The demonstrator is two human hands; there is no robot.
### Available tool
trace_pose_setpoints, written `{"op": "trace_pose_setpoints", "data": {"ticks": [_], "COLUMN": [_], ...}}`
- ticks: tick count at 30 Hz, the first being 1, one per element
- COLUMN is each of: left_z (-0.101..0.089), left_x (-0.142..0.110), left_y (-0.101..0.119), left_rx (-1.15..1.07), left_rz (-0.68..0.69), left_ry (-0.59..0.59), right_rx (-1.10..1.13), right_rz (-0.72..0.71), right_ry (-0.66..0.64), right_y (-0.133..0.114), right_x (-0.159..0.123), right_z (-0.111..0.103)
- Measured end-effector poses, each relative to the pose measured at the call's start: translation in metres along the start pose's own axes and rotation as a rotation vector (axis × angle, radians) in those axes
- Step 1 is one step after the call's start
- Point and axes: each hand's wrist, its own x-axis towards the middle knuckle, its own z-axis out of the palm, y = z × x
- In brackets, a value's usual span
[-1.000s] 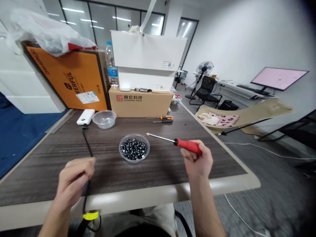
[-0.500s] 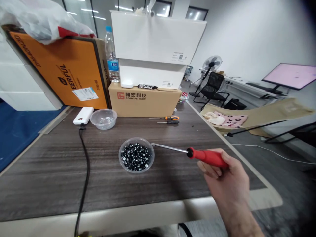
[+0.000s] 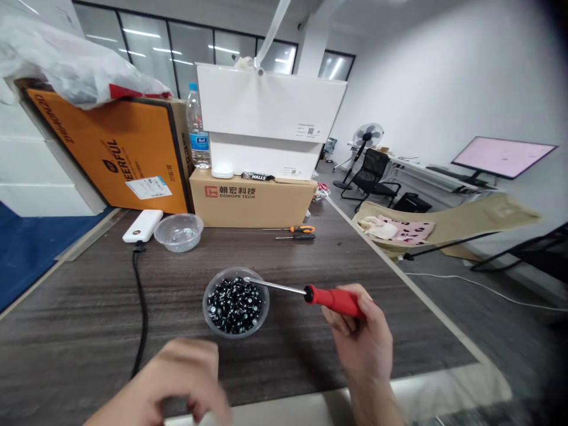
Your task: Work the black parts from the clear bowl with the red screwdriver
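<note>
In my right hand (image 3: 366,331) is a screwdriver (image 3: 339,300) with a red handle, closed in my fingers and pointing left. Its metal shaft reaches over the rim of a clear plastic bowl (image 3: 266,310), with the tip over the contents at the far side. Many small black and silver screws (image 3: 235,305) fill this bowl. My left hand (image 3: 181,376), blurred by motion, is at the bottom left, nearer to me than the bowl. Its fingers are curled, and a white edge shows below them; what they hold, if anything, I cannot make out.
A second clear bowl (image 3: 178,234), a white power bank (image 3: 142,226) and its black cable (image 3: 141,307) are at the left. Two screwdrivers, one orange-handled (image 3: 302,229) and one black-handled (image 3: 303,236), lie before a cardboard box (image 3: 252,204). A water bottle (image 3: 199,142) stands behind.
My left hand has come into view at the bottom left. My right hand has moved left with the screwdriver, whose tip has gone from beside the bowl's rim to over the screws. The view has shifted.
</note>
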Motion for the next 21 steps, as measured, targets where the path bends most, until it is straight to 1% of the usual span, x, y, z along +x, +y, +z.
{"op": "trace_pose_setpoints", "data": {"ticks": [1,4,6,7,9,11,12,13,14,16,18,21], "left_z": [-0.001,-0.003,-0.006,-0.008,-0.009,-0.007,-0.005,-0.003,-0.001,0.002,0.004,0.005], "left_x": [0.011,0.05,0.072,0.08,0.086,0.083,0.08,0.076,0.072,0.066,0.065,0.066], "left_y": [-0.002,-0.015,-0.03,-0.039,-0.062,-0.086,-0.097,-0.106,-0.112,-0.119,-0.119,-0.114], "left_rx": [-0.004,0.03,0.063,0.088,0.12,0.125,0.133,0.145,0.149,0.145,0.13,0.116], "left_rz": [0.0,-0.068,-0.074,-0.082,-0.091,-0.114,-0.125,-0.12,-0.122,-0.136,-0.155,-0.135], "left_ry": [0.008,0.092,0.136,0.182,0.304,0.446,0.473,0.467,0.436,0.379,0.354,0.325], "right_rx": [-0.016,-0.041,-0.058,-0.068,-0.081,-0.09,-0.094,-0.097,-0.102,-0.113,-0.126,-0.149], "right_rz": [0.003,0.018,0.029,0.038,0.059,0.095,0.12,0.147,0.174,0.213,0.225,0.205], "right_ry": [-0.025,-0.067,-0.096,-0.11,-0.128,-0.137,-0.135,-0.13,-0.117,-0.069,0.012,0.155], "right_y": [0.0,-0.003,-0.002,0.001,0.011,0.024,0.03,0.036,0.04,0.044,0.044,0.042], "right_x": [0.006,0.029,0.046,0.055,0.07,0.081,0.084,0.086,0.087,0.086,0.085,0.085], "right_z": [0.002,0.012,0.02,0.023,0.029,0.031,0.03,0.028,0.025,0.018,0.011,0.004]}}
